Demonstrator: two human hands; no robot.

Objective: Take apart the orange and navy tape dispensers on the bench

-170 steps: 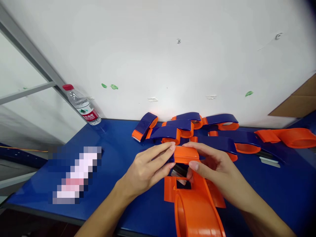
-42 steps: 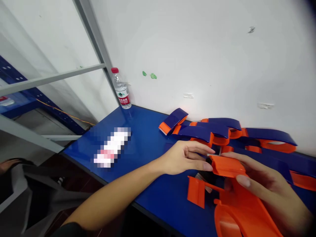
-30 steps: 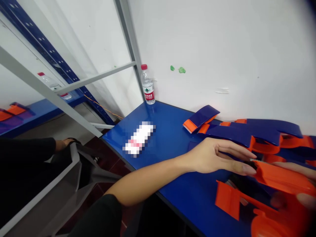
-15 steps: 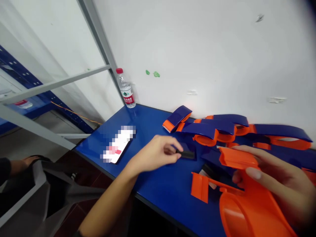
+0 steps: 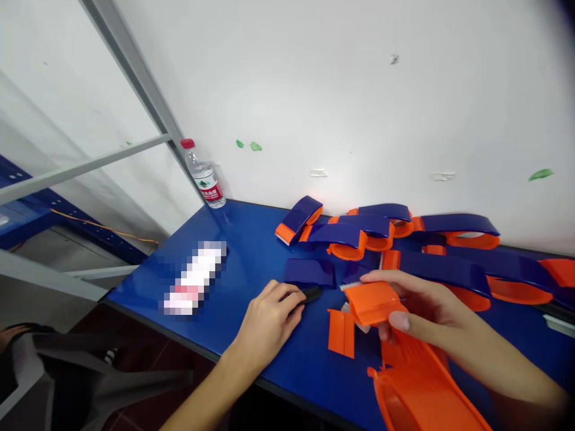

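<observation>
My left hand (image 5: 275,318) pinches one end of a small black object (image 5: 311,295) low over the blue table. Behind that object lies a loose dark-blue curved cover (image 5: 309,272). An orange tape dispenser part (image 5: 426,383) is held in my right hand (image 5: 420,308), thumb on top and fingers underneath; a pale toothed strip (image 5: 350,286) shows at its front edge. Just left of it, a flat orange piece (image 5: 341,333) lies on the table, beside a partly hidden whitish piece.
Several blue-and-orange dispensers (image 5: 371,225) line the back of the blue table (image 5: 251,239) by the wall. A water bottle (image 5: 209,182) stands at the back left corner, a blurred-out phone (image 5: 197,275) lies nearer. A grey metal frame (image 5: 135,66) rises at left.
The view has shifted to the right. My left hand has drawn the black object off the blue cover, toward me. My right hand still holds the orange part, now nearer my left hand.
</observation>
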